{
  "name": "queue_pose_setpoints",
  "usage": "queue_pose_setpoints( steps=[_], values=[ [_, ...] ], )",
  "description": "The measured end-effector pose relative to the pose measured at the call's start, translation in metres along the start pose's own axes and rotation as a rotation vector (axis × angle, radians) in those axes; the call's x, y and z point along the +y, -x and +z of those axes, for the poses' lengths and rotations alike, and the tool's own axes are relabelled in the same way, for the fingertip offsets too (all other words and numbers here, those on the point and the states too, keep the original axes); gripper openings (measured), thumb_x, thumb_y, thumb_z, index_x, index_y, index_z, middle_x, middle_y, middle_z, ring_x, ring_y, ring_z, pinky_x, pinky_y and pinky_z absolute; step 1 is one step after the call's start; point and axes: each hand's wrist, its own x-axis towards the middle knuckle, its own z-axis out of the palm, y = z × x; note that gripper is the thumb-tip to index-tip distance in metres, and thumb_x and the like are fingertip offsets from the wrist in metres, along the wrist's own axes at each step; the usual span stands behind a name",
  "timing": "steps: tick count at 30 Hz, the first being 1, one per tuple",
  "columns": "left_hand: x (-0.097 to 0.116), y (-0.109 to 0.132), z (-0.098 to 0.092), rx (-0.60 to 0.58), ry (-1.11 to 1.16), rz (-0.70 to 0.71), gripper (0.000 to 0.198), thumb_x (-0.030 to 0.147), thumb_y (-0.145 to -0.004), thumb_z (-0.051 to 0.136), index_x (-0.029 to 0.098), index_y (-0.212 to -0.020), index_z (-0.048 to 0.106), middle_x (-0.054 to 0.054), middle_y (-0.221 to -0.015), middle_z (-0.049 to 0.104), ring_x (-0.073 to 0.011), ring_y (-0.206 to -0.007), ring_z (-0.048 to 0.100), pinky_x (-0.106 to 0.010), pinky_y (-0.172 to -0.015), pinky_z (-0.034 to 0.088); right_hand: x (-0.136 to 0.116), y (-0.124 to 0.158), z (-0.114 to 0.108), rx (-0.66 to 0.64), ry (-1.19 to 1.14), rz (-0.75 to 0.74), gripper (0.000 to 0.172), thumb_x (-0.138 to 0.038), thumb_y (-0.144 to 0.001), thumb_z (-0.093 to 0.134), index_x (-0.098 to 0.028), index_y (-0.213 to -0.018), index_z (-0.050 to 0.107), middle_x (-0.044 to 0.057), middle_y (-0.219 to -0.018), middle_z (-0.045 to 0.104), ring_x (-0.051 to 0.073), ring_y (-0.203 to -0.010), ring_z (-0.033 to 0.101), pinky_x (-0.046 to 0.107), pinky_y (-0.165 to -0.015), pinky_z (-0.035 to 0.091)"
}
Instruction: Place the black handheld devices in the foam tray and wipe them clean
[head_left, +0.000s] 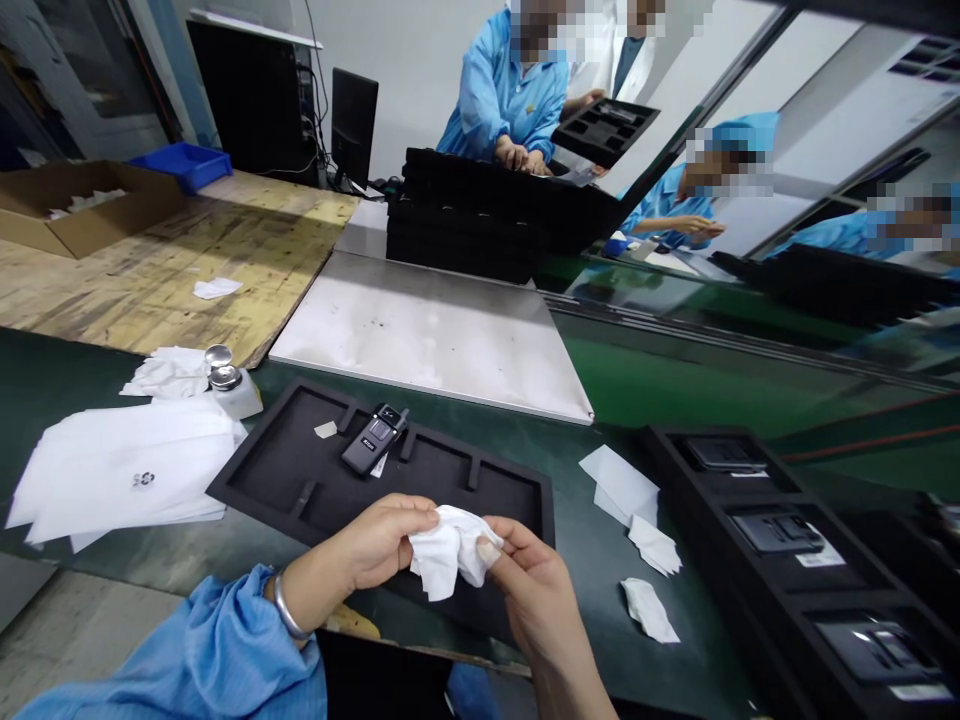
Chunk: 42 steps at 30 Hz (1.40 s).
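Both my hands pinch a crumpled white wipe point(450, 548) above the near edge of a black foam tray point(300, 480). My left hand point(379, 545) grips its left side, my right hand point(529, 580) its right side. A small dark device point(373, 438) lies tilted across the tray's middle compartments, just beyond my hands. A scrap of white paper point(326, 429) sits in the tray's left compartment.
A stack of white bags point(120, 470) and a metal-capped dispenser bottle point(229, 385) lie to the left. Used wipes point(649, 575) lie right of the tray. Another black tray point(795, 540) holds devices at right. A metal plate point(435, 330) and stacked trays point(480, 215) sit beyond; people work behind them.
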Motion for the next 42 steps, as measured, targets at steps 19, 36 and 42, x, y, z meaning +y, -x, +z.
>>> queue_pose_setpoints(
  steps=[19,36,42],
  values=[
    [-0.002,0.002,-0.007,0.315,-0.341,0.531,0.030,0.037,-0.073,0.079,0.016,-0.093,0.069,-0.008,-0.097,0.068,-0.0199,-0.092,0.062,-0.030,-0.084,0.047,0.012,-0.006,0.014,0.157,-0.110,-0.048,0.038,-0.039,-0.056,0.091,-0.017,-0.081,0.072,0.004,-0.068,0.068,0.012,-0.054,0.056,0.020,-0.052,0.046],
    [0.000,0.022,-0.036,0.185,-1.053,0.524,0.058,0.026,-0.097,0.041,0.016,-0.152,0.024,-0.005,-0.092,0.071,-0.0187,-0.079,0.064,-0.030,-0.071,0.050,0.021,-0.042,0.037,-0.013,0.712,-0.702,0.016,-0.032,-0.087,0.066,-0.022,-0.093,0.076,0.006,-0.090,0.072,0.019,-0.079,0.069,0.026,-0.070,0.057],
    [0.012,0.030,-0.071,0.326,-1.765,0.838,0.044,0.016,-0.092,0.048,0.012,-0.136,0.050,-0.012,-0.141,0.053,-0.0282,-0.133,0.045,-0.044,-0.110,0.041,-0.015,-0.127,0.060,-0.043,0.982,-0.982,0.018,-0.026,-0.094,0.056,-0.019,-0.100,0.072,0.008,-0.096,0.070,0.020,-0.086,0.066,0.033,-0.078,0.056]
  ],
)
